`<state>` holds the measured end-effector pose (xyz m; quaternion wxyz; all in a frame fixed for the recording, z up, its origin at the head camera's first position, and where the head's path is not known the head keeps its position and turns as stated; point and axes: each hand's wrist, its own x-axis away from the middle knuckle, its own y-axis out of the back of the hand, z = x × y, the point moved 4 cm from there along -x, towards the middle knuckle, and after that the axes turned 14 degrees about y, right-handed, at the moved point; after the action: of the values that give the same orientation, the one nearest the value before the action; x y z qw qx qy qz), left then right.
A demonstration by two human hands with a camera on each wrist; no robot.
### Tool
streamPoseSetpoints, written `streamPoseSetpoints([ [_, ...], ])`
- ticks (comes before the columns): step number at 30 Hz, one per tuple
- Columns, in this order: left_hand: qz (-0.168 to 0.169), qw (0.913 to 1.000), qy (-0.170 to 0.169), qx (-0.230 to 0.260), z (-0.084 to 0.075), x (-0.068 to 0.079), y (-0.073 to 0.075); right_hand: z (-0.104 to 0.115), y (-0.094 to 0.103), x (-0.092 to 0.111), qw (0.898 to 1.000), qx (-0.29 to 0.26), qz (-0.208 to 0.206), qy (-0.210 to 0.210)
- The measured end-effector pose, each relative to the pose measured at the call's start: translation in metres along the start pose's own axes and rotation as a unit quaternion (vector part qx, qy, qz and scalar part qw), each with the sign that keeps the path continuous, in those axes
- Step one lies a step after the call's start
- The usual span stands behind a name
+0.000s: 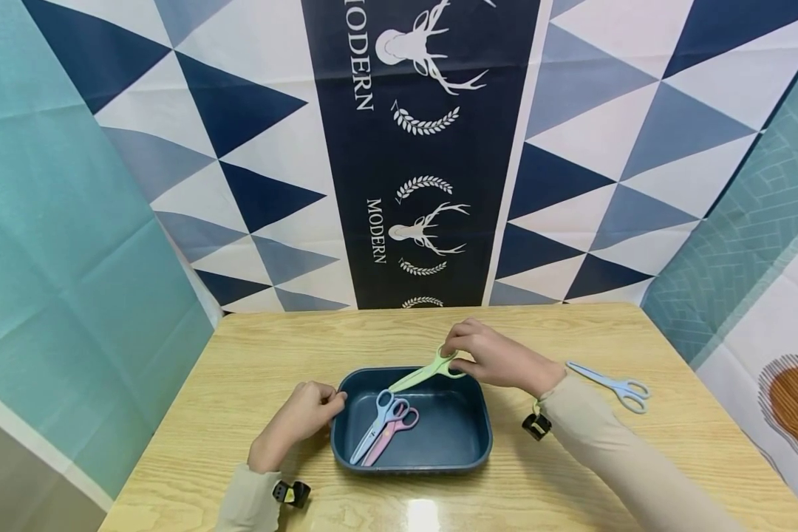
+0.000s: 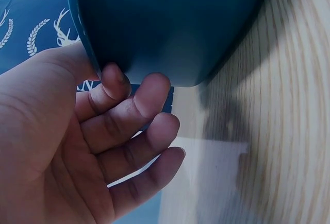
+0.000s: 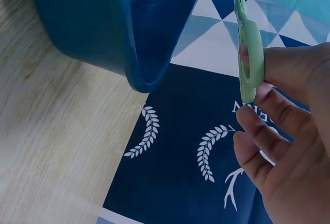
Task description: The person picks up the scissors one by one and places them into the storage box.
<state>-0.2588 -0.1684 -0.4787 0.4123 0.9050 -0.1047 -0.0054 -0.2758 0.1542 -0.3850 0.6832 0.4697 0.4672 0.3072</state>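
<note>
- The right hand has thumb and fingers clamped on the handles of the green scissors, over the tray's far side; whether the tip touches the tray, I cannot tell.
- The left hand pinches the rim of the tray at its left end; a firm hold there should stop it sliding on the bench.
- The blue scissors and pink scissors overlap in the tray; best keep the green tip clear of the blue handles, which could snag it.
- A light, steady pinch should keep the blades level.
- Mind the right sleeve: the outer scissors lie near it.
</note>
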Motion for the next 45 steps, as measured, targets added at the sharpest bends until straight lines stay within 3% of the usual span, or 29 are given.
streamPoseSetpoints([
  [28, 0.006, 1.0, 0.003, 0.002, 0.001, 0.001, -0.001, 0.006, -0.012, -0.02, 1.0, -0.016, 0.008, 0.015],
  [45, 0.002, 1.0, -0.006, 0.004, 0.0, 0.001, 0.0, 0.008, -0.023, -0.035, 0.999, -0.039, 0.028, 0.004],
])
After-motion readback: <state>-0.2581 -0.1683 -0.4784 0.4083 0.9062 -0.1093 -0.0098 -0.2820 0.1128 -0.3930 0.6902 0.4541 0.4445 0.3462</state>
